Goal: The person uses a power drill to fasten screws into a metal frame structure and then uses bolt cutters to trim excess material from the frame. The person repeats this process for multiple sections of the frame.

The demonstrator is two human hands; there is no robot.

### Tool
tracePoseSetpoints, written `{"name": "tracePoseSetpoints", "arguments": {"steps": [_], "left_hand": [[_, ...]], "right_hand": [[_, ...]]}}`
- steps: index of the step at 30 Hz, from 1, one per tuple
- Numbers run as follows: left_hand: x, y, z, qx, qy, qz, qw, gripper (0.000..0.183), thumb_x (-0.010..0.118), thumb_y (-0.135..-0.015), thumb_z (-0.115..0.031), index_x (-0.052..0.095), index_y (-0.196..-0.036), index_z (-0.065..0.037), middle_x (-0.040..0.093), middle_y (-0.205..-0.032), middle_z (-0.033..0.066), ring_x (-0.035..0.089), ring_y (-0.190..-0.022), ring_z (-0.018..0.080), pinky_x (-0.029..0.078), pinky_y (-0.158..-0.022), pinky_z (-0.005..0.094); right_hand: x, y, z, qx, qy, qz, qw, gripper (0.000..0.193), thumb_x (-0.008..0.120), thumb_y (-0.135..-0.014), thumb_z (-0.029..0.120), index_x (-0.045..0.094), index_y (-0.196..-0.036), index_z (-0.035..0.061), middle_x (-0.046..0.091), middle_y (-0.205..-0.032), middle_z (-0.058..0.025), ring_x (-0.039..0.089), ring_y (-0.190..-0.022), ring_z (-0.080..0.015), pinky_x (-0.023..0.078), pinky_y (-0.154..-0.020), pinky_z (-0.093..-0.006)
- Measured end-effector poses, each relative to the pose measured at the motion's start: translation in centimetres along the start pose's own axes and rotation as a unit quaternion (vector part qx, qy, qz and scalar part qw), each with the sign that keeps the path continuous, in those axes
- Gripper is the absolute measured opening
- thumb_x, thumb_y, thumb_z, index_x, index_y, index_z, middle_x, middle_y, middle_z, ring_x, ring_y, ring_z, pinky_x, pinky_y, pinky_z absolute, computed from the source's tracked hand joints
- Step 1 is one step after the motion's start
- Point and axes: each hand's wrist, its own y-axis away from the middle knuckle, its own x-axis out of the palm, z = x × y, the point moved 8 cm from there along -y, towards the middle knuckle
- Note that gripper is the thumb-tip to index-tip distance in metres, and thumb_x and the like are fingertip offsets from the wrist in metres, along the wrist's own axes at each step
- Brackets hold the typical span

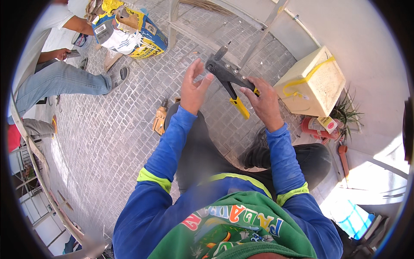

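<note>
My right hand (264, 102) is closed around one handle of a black hand riveter (230, 77) with yellow grips. The riveter's head points up and to the left, and its second handle (239, 108) hangs apart from the first, spread toward me. A thin pin with a dark sleeve stands up from the head. Beside that head is my left hand (192, 91), fingers apart and holding nothing. Its thumb tip is close to the tool; whether it touches I cannot tell. A yellow power drill (160, 118) lies on the paving left of my knee.
A pale foam box (311, 82) with yellow tape stands at right, above a red cylinder (317, 127) and a plant (346, 110). Metal framing (207, 42) crosses the far side. A blue and yellow sack (131, 34) stands far left, near a person in jeans (64, 88).
</note>
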Motion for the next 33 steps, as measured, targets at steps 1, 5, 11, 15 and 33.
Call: {"name": "tracePoseSetpoints", "arguments": {"steps": [1,5,11,15,33], "left_hand": [[1.1,1.3,1.7,-0.07,-0.033,-0.006,0.997,0.052,0.073,-0.096,-0.014,0.052,-0.142,-0.001,0.069,-0.121,0.0116,0.066,-0.117,0.0215,0.056,-0.09,0.0339],[5.5,4.1,3.9,-0.156,0.148,0.156,0.964,0.043,0.069,-0.099,-0.019,0.054,-0.136,-0.002,0.068,-0.107,0.008,0.067,-0.098,0.0159,0.055,-0.08,0.0302],[3.6,3.2,2.8,-0.187,0.164,0.23,0.941,0.041,0.058,-0.105,-0.025,0.05,-0.139,-0.003,0.06,-0.102,0.0038,0.059,-0.075,0.01,0.049,-0.067,0.028],[7.2,2.5,2.0,-0.182,0.232,0.176,0.939,0.048,0.057,-0.106,-0.032,0.046,-0.142,-0.003,0.062,-0.113,0.007,0.061,-0.088,0.0112,0.051,-0.073,0.0298],[17.1,-2.9,1.0,-0.21,0.33,0.155,0.907,0.054,0.058,-0.105,-0.044,0.046,-0.139,-0.004,0.066,-0.123,0.0104,0.063,-0.113,0.0201,0.053,-0.101,0.0391]], "right_hand": [[-0.1,-0.1,-0.2,0.009,-0.03,-0.034,0.999,0.037,0.077,-0.091,0.024,0.07,-0.119,0.0005,0.071,-0.103,-0.018,0.069,-0.087,-0.0314,0.054,-0.079,-0.0364],[0.2,-0.7,-0.8,0.008,-0.091,-0.007,0.996,0.038,0.076,-0.093,0.022,0.068,-0.122,-0.0014,0.072,-0.104,-0.0168,0.07,-0.09,-0.0256,0.054,-0.08,-0.0343],[-0.4,-0.8,-3.9,0.068,-0.156,0.043,0.985,0.036,0.072,-0.098,0.023,0.068,-0.126,0.0004,0.066,-0.085,-0.0044,0.06,-0.069,-0.0098,0.049,-0.063,-0.0259],[2.0,0.3,-4.5,0.111,-0.198,0.011,0.974,0.037,0.069,-0.1,0.025,0.066,-0.129,0.0015,0.061,-0.079,-0.0004,0.056,-0.064,-0.0066,0.047,-0.058,-0.0249],[-4.1,-1.0,-4.4,0.1,-0.038,-0.023,0.994,0.072,0.078,-0.088,0.041,0.052,-0.144,0.0015,0.06,-0.124,-0.0191,0.062,-0.113,-0.034,0.051,-0.096,-0.0412]]}}
